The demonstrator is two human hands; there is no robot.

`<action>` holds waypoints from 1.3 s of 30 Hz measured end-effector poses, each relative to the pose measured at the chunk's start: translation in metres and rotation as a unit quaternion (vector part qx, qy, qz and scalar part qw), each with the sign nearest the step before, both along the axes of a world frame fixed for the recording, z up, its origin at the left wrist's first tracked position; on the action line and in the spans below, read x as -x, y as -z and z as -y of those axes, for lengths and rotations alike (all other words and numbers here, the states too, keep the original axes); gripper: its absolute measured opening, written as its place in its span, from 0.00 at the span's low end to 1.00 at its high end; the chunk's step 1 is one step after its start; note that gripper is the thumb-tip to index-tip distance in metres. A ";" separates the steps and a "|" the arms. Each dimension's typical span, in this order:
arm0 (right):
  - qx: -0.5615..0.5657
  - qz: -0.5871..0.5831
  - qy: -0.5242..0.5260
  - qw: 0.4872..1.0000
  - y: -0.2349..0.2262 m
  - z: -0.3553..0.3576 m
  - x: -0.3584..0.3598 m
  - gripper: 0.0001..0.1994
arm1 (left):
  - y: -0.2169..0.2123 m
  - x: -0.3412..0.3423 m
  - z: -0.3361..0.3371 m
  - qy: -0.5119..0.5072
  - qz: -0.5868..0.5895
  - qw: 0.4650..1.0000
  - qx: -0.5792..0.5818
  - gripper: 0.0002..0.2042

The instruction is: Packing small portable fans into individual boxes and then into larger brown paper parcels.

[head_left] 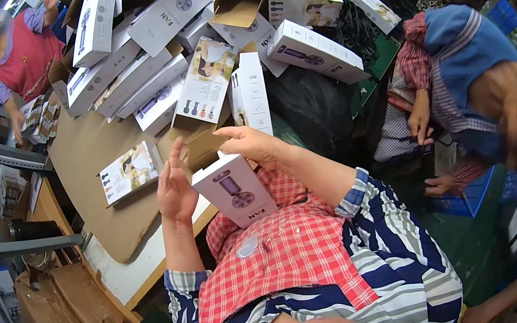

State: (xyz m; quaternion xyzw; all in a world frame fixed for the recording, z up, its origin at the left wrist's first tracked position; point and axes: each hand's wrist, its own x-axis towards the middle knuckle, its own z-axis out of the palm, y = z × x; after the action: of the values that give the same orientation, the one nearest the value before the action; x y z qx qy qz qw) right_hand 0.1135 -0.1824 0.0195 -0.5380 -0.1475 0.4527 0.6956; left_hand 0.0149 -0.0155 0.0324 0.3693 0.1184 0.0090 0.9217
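Note:
A white fan box with a purple fan picture leans against my red checked apron, its end flap of brown card standing up. My left hand is beside the box's left end, fingers stretched upward and apart. At the upper edge, my right hand grips the box near the flap, forefinger pointing left; part of this grip is hidden. A smaller picture box lies on the brown board left of my left hand. Just beyond my hands stands another picture box with its near end open.
Many white fan boxes are heaped at the far side of the table. A co-worker in blue headwear sits at right, by a blue crate. Another person in a red vest is at left. A metal rail runs along the lower left.

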 end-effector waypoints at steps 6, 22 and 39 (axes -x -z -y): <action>-0.054 0.177 -0.055 0.981 0.004 -0.003 0.000 0.19 | 0.033 0.006 -0.027 0.059 -0.005 0.995 -0.078 0.21; 0.160 0.385 -0.322 0.850 -0.041 -0.013 -0.037 0.23 | 0.010 0.016 -0.012 0.130 0.088 0.935 -0.318 0.16; -0.311 0.111 0.250 0.910 -0.133 0.033 -0.124 0.20 | -0.014 0.030 -0.048 -0.304 0.142 0.885 -0.322 0.14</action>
State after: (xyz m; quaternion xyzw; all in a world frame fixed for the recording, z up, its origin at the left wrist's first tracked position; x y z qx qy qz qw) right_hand 0.2373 -0.2157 0.1523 -0.3609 -0.2175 0.1326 0.8971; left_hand -0.0148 0.0324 0.0466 0.5869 0.0836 0.3782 0.7110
